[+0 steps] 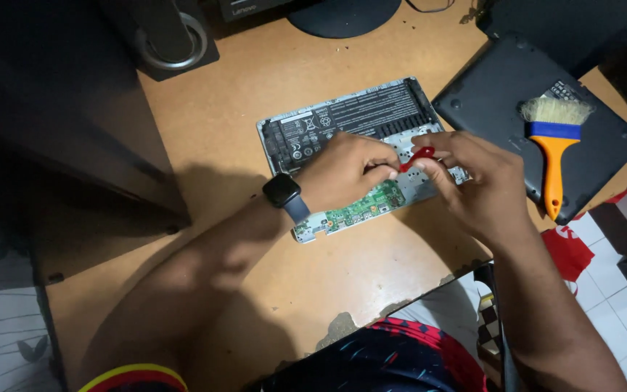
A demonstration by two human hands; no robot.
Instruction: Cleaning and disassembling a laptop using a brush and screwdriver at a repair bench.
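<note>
An opened laptop base (306,131) lies on the brown desk, with its black battery (371,109) and a green circuit board (371,203) exposed. My left hand (346,170), with a dark smartwatch (283,192) on its wrist, rests over the middle of the laptop. My right hand (477,181) meets it from the right. Between the fingertips of both hands is a small red tool (416,157), held just above the board. How the tool touches the board is hidden by my fingers.
The laptop's black bottom cover (502,87) lies at the right with an orange-handled brush (554,149) on it. A speaker (172,36) and a monitor stand (342,14) are at the back. The desk edge (371,316) is chipped near my lap.
</note>
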